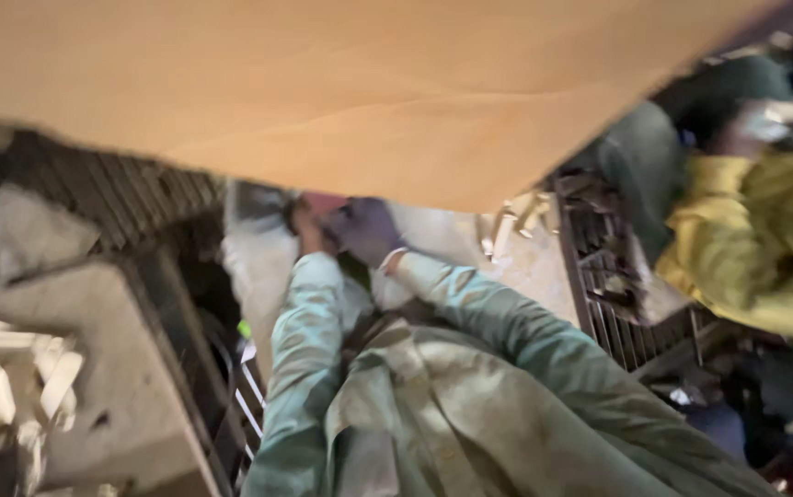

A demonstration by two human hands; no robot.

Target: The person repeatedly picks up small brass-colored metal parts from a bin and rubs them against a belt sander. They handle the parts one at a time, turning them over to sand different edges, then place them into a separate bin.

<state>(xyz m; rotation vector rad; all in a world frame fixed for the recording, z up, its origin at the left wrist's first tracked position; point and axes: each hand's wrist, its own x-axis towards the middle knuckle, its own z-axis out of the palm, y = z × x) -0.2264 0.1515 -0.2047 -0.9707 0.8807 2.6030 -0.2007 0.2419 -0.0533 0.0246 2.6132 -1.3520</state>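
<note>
The view is blurred and tilted, looking down the person's own chest and pale green sleeves. Both arms reach forward and meet under the lower edge of a large tan cardboard sheet (369,92) that fills the upper part of the picture. The left hand (307,230) shows as a bare, reddish shape with something pinkish-red just above it, touching or nearly touching; the blur hides what that thing is. The right hand (366,230) looks dark, perhaps gloved, and lies right beside the left, close against the sheet's edge. Whether the fingers of either hand are closed on the sheet, on the small red thing, or simply bunched cannot be told.

Judging by the pose, the step in hand is handling the sheet at its near edge, with both hands gathered at one spot. The next move probably calls for a firm two-handed hold and room to swing so wide a sheet, since the space around is crowded.

To the left stands a grey table (130,368) with pale scraps (10,387) heaped on it. To the right lies a metal grate (608,285), and beyond it another person's yellow sleeve (764,239).
</note>
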